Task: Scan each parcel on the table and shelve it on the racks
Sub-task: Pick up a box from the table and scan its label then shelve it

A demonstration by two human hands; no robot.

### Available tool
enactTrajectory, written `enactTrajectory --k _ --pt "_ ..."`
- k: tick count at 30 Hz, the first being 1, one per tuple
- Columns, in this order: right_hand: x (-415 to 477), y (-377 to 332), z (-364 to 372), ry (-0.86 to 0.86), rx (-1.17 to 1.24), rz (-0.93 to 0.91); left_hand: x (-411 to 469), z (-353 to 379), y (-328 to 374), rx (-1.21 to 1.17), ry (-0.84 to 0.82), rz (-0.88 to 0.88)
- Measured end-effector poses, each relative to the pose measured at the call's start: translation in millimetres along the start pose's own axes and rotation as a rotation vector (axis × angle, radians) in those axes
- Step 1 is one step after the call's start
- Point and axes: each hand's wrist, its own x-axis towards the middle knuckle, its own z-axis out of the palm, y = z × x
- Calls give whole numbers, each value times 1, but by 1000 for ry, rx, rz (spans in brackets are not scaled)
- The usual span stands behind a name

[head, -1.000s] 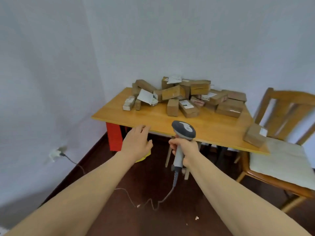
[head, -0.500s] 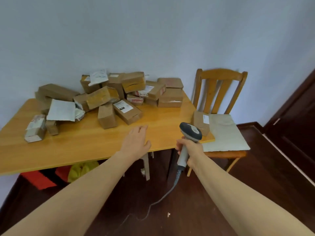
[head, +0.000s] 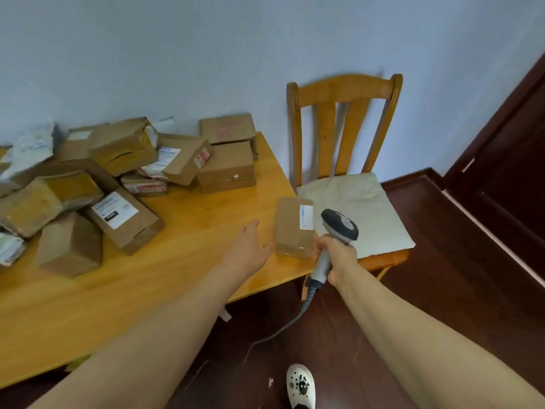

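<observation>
A small brown cardboard parcel (head: 293, 228) with a white label lies alone at the right corner of the wooden table (head: 182, 261). My left hand (head: 247, 246) hovers just left of it, fingers relaxed, holding nothing. My right hand (head: 336, 253) grips the handle of a grey barcode scanner (head: 339, 228), whose head sits right beside the parcel. A heap of several brown parcels (head: 118, 178) fills the table's back left, some bearing white labels.
A wooden chair (head: 342, 113) with a pale cushion (head: 354, 208) stands against the table's right end. The scanner's cable (head: 280, 332) trails down to the dark wooden floor. A dark door (head: 510, 160) is at the right. My white shoe (head: 300, 385) shows below.
The view has swung right and closer to the table. Both hands have moved toward the lone parcel at the table's right corner; the scanner stays in my right hand.
</observation>
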Motion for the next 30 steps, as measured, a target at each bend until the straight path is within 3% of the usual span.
enactTrajectory --k 7,13,19,26,30 --pt "58 -12 6 -8 -92 116 59 35 18 -199 -113 -175" --pt "71 -7 27 -22 -224 98 75 34 15 -404 -214 -250" --pt "46 10 91 -163 -325 28 50 -6 -47 -622 -156 -358" --pt "-9 52 182 -401 -486 -16 6 -65 -126 -765 22 -431" --pt "-36 67 209 -463 -517 -58 -16 -85 -164 -908 22 -495"
